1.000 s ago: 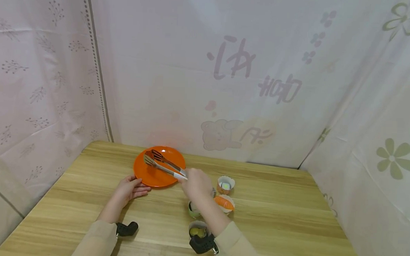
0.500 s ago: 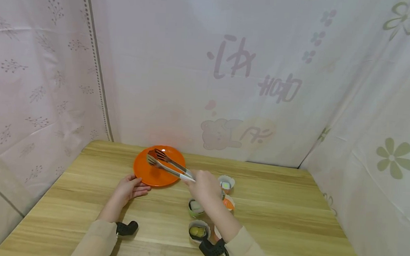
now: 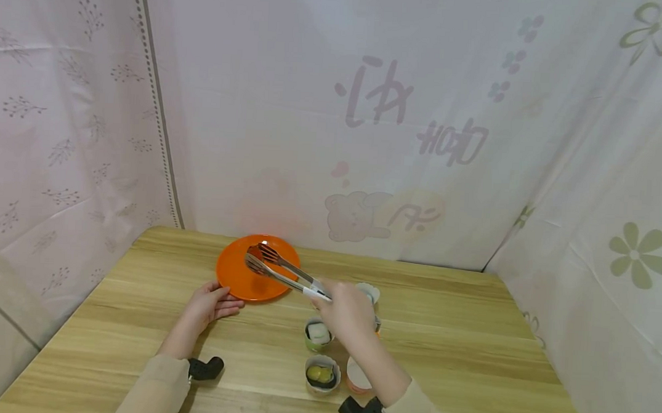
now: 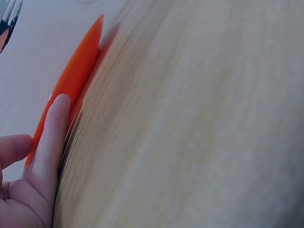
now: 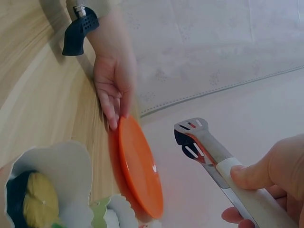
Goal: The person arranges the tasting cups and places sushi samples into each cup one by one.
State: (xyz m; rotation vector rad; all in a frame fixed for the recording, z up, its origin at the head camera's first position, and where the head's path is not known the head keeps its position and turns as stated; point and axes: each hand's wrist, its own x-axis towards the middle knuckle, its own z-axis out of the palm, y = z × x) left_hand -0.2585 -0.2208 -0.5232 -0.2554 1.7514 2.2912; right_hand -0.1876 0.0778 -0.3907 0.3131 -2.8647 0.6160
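Observation:
My left hand [image 3: 210,303] pinches the near left rim of an orange plate [image 3: 239,279], thumb on top and fingers under the edge, as the left wrist view shows. My right hand [image 3: 348,312] grips metal tongs [image 3: 289,280] by their white handles. The slotted tong heads [image 5: 192,135] stand apart above the plate, and I see nothing held between them. Below the right hand are a green paper cup [image 3: 318,334] with a whitish piece inside and a paper cup [image 3: 322,373] with a yellow piece. The right hand and forearm partly cover other cups.
A pinkish cup [image 3: 359,375] stands beside the forearm, and a pale cup [image 3: 368,292] shows behind the right hand. The wooden table [image 3: 458,347] meets patterned fabric walls [image 3: 420,192] at the back and sides. Black wrist devices [image 3: 206,368] sit at both sleeves.
My right hand has drawn the tongs rightward and slightly toward me, uncovering the green cup and the pinkish cup. The left hand stays on the plate's rim.

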